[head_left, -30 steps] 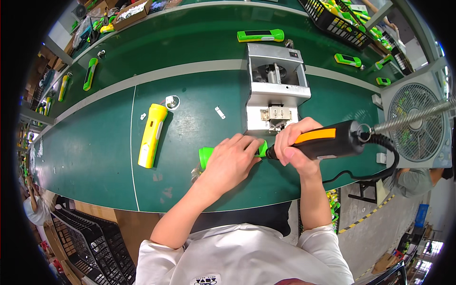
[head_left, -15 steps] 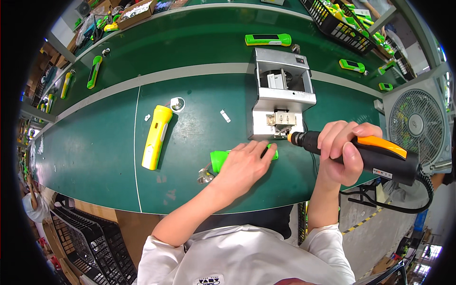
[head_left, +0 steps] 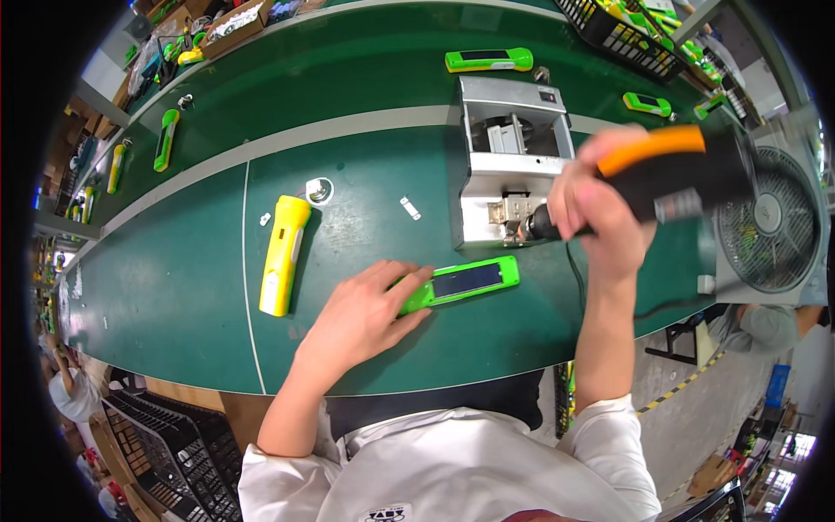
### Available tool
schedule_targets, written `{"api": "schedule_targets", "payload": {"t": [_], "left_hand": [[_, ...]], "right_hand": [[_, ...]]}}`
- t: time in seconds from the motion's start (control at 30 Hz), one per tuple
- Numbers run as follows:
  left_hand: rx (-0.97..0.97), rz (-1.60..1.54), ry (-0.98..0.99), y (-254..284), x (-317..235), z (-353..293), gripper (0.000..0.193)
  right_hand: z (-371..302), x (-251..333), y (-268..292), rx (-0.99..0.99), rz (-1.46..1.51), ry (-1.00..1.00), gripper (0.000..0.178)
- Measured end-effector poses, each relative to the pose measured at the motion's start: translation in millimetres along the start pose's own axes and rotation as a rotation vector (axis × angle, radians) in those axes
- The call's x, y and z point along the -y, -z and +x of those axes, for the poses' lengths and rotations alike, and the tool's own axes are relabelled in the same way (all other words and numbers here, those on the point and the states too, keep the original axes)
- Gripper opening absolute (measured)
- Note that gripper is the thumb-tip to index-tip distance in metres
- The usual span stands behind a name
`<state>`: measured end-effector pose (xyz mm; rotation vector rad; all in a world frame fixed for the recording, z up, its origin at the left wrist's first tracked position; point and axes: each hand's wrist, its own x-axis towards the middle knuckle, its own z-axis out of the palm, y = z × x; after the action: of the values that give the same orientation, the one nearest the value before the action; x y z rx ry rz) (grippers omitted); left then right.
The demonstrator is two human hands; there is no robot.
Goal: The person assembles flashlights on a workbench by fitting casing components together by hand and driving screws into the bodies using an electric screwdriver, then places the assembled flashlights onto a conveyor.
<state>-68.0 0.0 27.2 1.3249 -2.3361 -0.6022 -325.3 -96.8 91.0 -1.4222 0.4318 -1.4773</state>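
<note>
My left hand [head_left: 365, 309] is closed round the left end of a green flashlight [head_left: 470, 280] lying on the table, a dark solar panel facing up. Its head end is hidden under my fingers. My right hand [head_left: 604, 196] grips a black and orange electric screwdriver [head_left: 670, 178], blurred by motion. The driver's tip reaches the front of a silver screw feeder [head_left: 509, 178], by its small metal block. To the left lies a yellow flashlight [head_left: 285, 261] with a loose bulb reflector [head_left: 319, 190] at its head.
Small white parts [head_left: 410, 208] lie on the green table. Several flashlights, one of them green [head_left: 489, 60], rest on the strip beyond. A black crate [head_left: 619, 39] stands at the far right, a fan [head_left: 768, 217] at right. Black crates [head_left: 170, 448] are below the table at left.
My left hand has slid left along the green flashlight, uncovering its solar panel. My right hand has raised the screwdriver's body, bringing its tip up and left against the feeder's front.
</note>
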Motion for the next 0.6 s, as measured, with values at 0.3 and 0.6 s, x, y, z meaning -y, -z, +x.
{"api": "schedule_targets", "payload": {"t": [0.3,0.6], "left_hand": [[-0.054,-0.115,-0.143,-30.1,6.2,29.8,0.042],[-0.11,-0.105,-0.209,-42.1,16.0,34.3,0.043]], "right_hand": [[10.0,2.9,11.0,-0.025,0.033,-0.142,0.026],[-33.6,-2.2,-18.7,0.074,0.133,-0.06,0.029]]}}
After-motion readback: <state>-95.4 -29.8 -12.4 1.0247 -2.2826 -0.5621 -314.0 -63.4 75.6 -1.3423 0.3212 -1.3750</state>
